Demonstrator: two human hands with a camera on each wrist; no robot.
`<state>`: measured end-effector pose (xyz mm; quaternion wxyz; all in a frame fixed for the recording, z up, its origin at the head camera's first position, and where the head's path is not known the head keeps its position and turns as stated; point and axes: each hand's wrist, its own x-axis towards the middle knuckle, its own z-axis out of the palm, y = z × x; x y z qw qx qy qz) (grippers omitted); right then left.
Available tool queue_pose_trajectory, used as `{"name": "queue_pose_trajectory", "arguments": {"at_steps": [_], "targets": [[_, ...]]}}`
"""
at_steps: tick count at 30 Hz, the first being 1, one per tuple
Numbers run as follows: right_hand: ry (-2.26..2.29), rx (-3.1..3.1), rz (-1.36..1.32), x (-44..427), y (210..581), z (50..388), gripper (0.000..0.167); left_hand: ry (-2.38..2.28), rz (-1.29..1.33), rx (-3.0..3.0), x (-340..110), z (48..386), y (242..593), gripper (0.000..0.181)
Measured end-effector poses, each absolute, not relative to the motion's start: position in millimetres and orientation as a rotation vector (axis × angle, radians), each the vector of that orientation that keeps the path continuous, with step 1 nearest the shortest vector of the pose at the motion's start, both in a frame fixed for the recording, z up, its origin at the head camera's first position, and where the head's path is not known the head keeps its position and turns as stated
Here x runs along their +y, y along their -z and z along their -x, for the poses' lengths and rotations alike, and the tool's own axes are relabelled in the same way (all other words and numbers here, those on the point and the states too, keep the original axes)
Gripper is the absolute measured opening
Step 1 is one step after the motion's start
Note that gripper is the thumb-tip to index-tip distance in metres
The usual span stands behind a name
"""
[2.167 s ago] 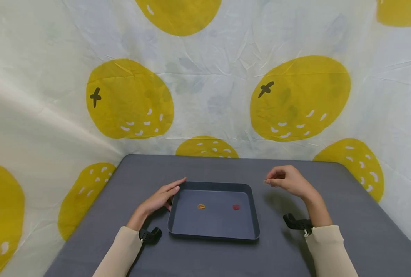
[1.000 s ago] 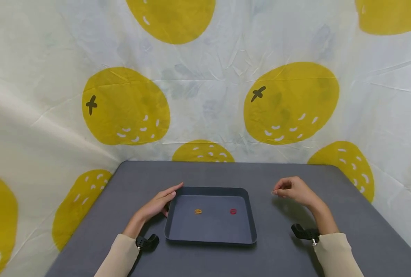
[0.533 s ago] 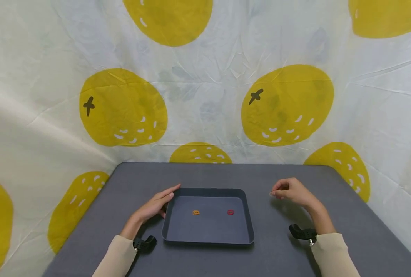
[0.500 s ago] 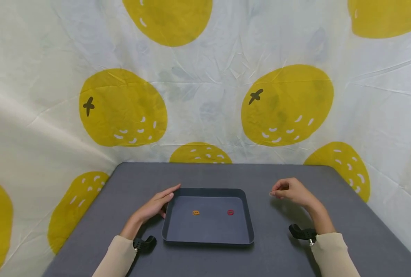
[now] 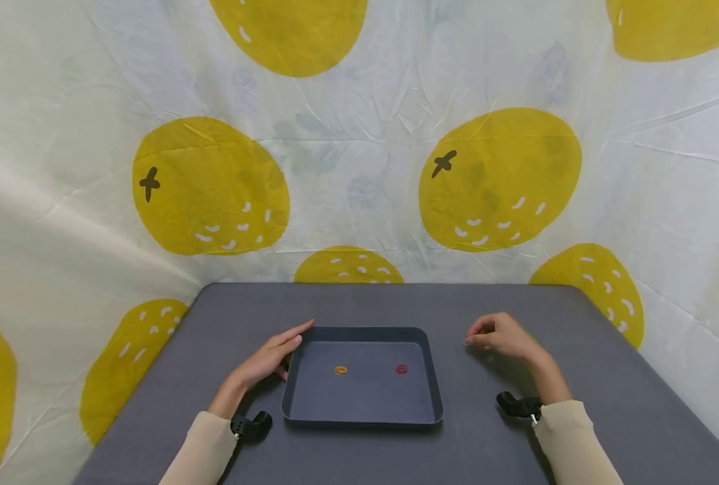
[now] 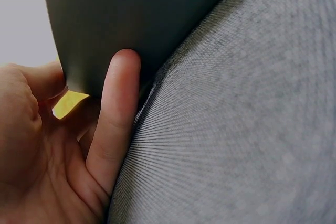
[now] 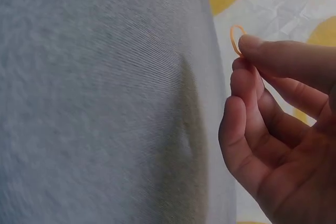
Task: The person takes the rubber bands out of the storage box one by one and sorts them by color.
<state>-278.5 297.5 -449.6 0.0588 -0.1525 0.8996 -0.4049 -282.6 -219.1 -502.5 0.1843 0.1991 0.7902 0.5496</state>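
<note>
A dark grey tray [image 5: 362, 422] lies on the table, with a small heap of orange bands [image 5: 340, 370] left of its middle and red bands [image 5: 401, 369] to the right. My left hand [image 5: 265, 360] rests against the tray's left wall, fingers extended; in the left wrist view its little finger [image 6: 118, 103] touches the outer wall [image 6: 105, 14]. Right of the tray, above the table, my right hand [image 5: 505, 337] pinches a thin orange band [image 7: 234, 40] between thumb and fingers, its loop sticking out past the fingertips in the right wrist view.
The grey table [image 5: 359, 461] extends around the tray to a curtain [image 5: 359, 162] printed with yellow fruit at the back. A black wrist camera [image 5: 252, 427] sits on the left wrist, another [image 5: 519, 405] on the right.
My right hand has shifted slightly left, closer to the tray, the pinch unchanged. The left hand keeps its place at the tray's wall. The head view has moved a little.
</note>
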Motion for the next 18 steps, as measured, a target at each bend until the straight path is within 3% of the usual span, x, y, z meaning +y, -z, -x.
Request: {"name": "queue_pose_trajectory", "arguments": {"at_steps": [18], "targets": [[1.209, 2.803, 0.26, 277, 470, 282, 0.01, -1.546, -0.551, 2.237, -219, 283, 505, 0.051]]}}
